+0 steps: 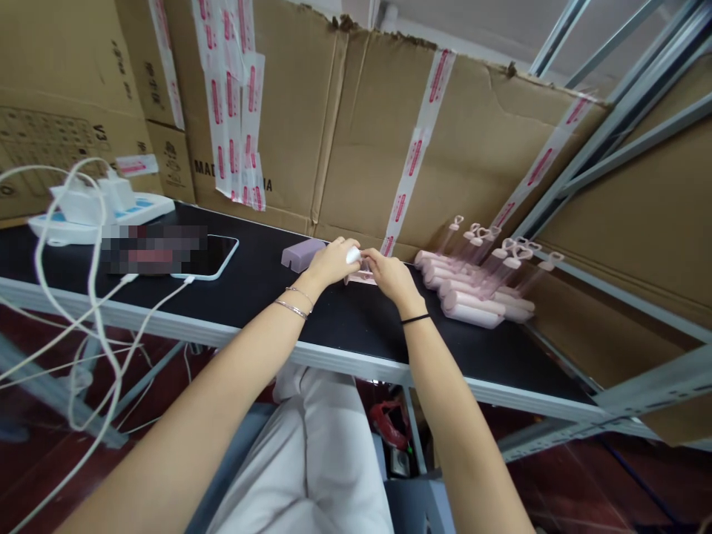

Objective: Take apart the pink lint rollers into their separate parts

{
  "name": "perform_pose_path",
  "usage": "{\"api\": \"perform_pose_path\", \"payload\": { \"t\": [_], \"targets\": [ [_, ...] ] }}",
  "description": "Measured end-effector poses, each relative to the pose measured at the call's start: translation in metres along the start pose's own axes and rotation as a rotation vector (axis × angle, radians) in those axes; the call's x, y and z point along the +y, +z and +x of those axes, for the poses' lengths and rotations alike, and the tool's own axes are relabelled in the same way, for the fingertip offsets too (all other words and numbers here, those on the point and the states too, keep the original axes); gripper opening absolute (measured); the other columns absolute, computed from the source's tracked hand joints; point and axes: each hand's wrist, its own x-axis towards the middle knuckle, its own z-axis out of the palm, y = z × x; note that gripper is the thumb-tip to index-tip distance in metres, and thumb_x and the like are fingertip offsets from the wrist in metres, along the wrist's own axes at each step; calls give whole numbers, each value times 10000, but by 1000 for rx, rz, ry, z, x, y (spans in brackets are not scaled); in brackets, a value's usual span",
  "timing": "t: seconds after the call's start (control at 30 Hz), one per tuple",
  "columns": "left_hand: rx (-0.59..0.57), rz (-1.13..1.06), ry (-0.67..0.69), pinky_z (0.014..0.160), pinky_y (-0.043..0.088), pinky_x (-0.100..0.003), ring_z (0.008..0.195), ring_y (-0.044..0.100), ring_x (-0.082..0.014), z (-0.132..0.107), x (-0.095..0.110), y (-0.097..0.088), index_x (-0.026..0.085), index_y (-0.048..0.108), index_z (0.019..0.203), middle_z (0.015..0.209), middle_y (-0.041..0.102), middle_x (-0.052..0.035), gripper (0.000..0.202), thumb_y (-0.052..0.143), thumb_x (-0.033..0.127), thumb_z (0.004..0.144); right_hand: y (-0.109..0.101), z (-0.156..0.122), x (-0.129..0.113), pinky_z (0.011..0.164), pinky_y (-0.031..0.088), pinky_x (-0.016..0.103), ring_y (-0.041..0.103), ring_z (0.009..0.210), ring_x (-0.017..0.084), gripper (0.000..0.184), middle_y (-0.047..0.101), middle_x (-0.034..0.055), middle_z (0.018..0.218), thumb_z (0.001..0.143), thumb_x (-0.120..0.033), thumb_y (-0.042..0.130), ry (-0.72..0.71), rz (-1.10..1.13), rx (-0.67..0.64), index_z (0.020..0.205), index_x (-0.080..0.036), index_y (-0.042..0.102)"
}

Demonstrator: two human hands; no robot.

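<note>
My left hand (pixel 332 261) is closed round a small white piece (pixel 352 255) at the back middle of the black table (pixel 261 289). My right hand (pixel 391 274) meets it from the right, fingers pinched on the same spot. A pink item (pixel 361 278) lies on the table just under both hands; whether my right hand grips it I cannot tell. A purple block (pixel 302 254) sits just left of my left hand. To the right lies a row of several pink handled items (pixel 472 297) with clear tubes and heart-shaped ends.
A phone (pixel 214 257) on a white cable lies at the left. Beyond it stands a white power strip (pixel 94 215) with chargers and looping cables. Taped cardboard (pixel 389 133) walls the back. Metal frame bars (pixel 628 111) rise at the right. My legs show below the table edge.
</note>
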Motion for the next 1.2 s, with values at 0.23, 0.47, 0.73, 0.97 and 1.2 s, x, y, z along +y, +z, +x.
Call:
{"api": "perform_pose_path", "payload": {
  "t": [0.23, 0.47, 0.73, 0.97, 1.2],
  "targets": [
    [-65, 53, 9, 858, 443, -300, 994, 583, -216, -2, 2, 2, 227, 555, 1147, 1107, 569, -65, 405, 550, 343, 759, 0, 0, -1, 688, 375, 250, 606, 847, 187, 257, 677, 36, 953, 902, -292, 397, 6, -21, 15, 1014, -275, 627],
    [-116, 65, 69, 847, 454, -316, 993, 589, -238, -3, 6, 0, 219, 567, 1143, 1092, 586, -76, 420, 555, 366, 750, 4, 0, -2, 656, 381, 261, 608, 820, 193, 260, 671, 53, 944, 899, -279, 392, 15, -115, 41, 961, -254, 643],
    [-27, -13, -28, 882, 433, -310, 1026, 567, -228, -2, 12, 0, 219, 493, 1245, 1153, 556, -84, 472, 512, 332, 788, 10, 2, -2, 676, 398, 257, 603, 851, 194, 286, 655, 70, 974, 909, -249, 357, 85, -64, 76, 1045, -239, 608],
    [10, 16, -13, 884, 433, -312, 1027, 566, -229, 0, -3, 1, 186, 501, 1234, 1151, 559, -100, 473, 515, 309, 778, 9, 2, -6, 764, 404, 251, 589, 920, 184, 310, 651, 44, 1028, 901, -242, 375, -7, 67, 130, 1099, -239, 614],
    [-8, 48, 1, 824, 469, -324, 995, 583, -242, -1, 0, 1, 212, 502, 1229, 1141, 555, -90, 478, 518, 329, 765, 7, 1, -4, 745, 404, 250, 589, 906, 186, 302, 655, 45, 994, 894, -245, 384, 11, 44, 127, 1071, -238, 629]
  ]
}}
